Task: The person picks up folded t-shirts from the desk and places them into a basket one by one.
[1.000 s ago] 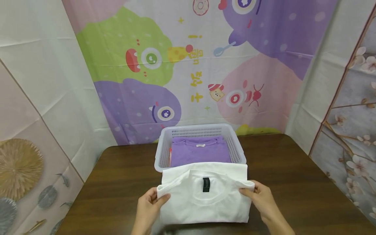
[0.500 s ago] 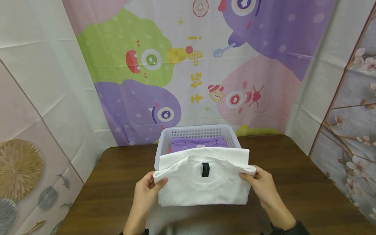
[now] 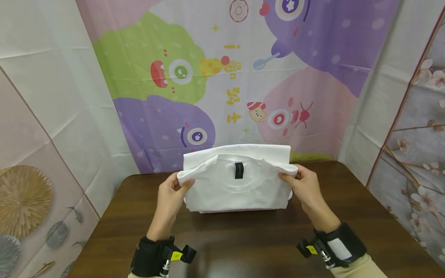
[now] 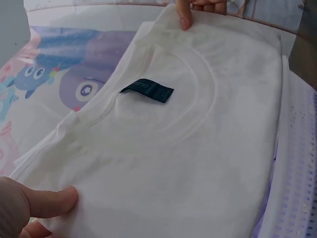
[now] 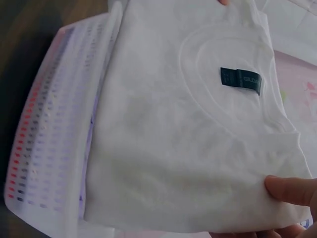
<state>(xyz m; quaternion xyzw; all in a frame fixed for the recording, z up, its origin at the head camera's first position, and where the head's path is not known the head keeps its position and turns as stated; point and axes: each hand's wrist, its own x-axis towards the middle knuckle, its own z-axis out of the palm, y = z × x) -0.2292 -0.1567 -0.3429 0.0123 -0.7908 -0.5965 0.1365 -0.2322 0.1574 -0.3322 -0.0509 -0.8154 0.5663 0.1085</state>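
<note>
A folded white T-shirt with a dark neck label hangs between my two hands. My left hand pinches its upper left corner, thumb on the front. At the upper right corner my right hand grips the cloth the same way. Behind and below the shirt is a pale plastic basket, hidden from the head view. Its perforated wall shows in the right wrist view, close against the shirt's lower edge. In the left wrist view the basket's rim runs along that edge, with a bit of purple cloth inside.
The dark brown wooden table extends to both sides and in front. A cartoon-printed curtain hangs right behind the table's far edge. More hanging cloth lines the left and right sides.
Both hands have moved up and away from me with the white T-shirt. It now covers the basket and the purple garment in the head view.
</note>
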